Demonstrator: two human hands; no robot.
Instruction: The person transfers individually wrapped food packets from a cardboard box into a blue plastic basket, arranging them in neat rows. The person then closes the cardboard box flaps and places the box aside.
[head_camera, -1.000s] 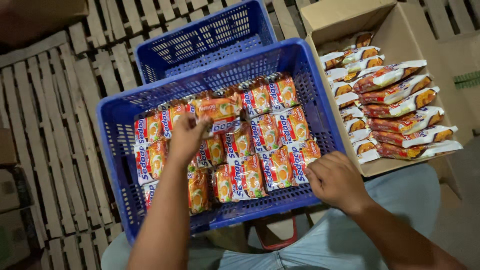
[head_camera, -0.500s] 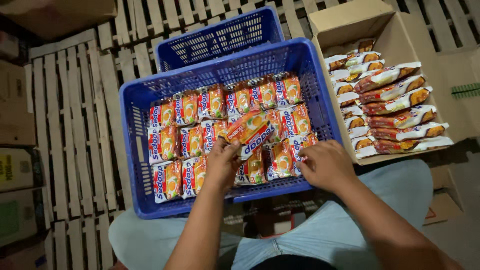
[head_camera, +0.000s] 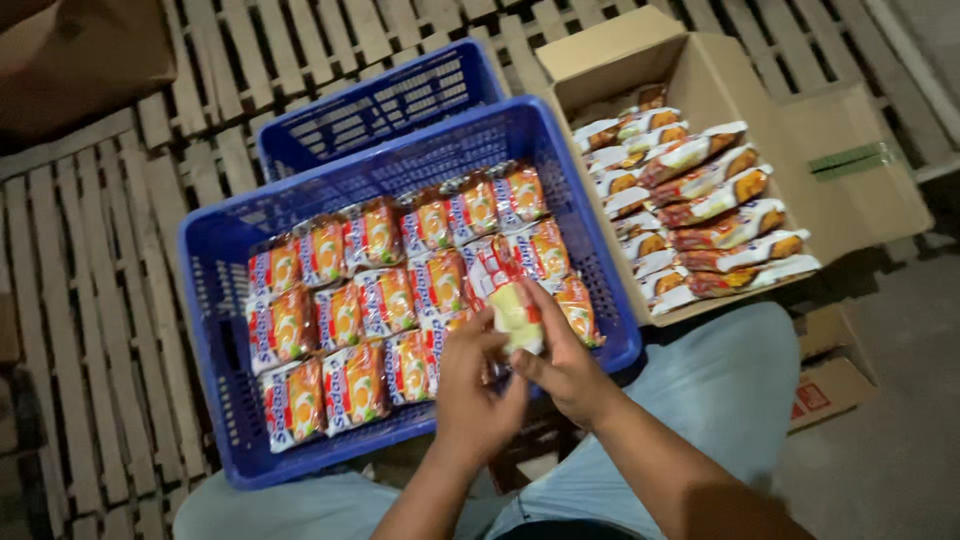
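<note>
We see orange-and-red packets (head_camera: 385, 300) with white bands filling a blue lattice crate (head_camera: 215, 300). Behind it stands a second blue crate (head_camera: 370, 105). The brown box (head_camera: 850, 190), with a green tape strip, holds white, red and orange packs (head_camera: 700, 215). Our trousers (head_camera: 720, 390) are pale blue.

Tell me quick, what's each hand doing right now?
Left hand: shut on the packet, over the blue crate.
Right hand: shut on the packet too.
</note>
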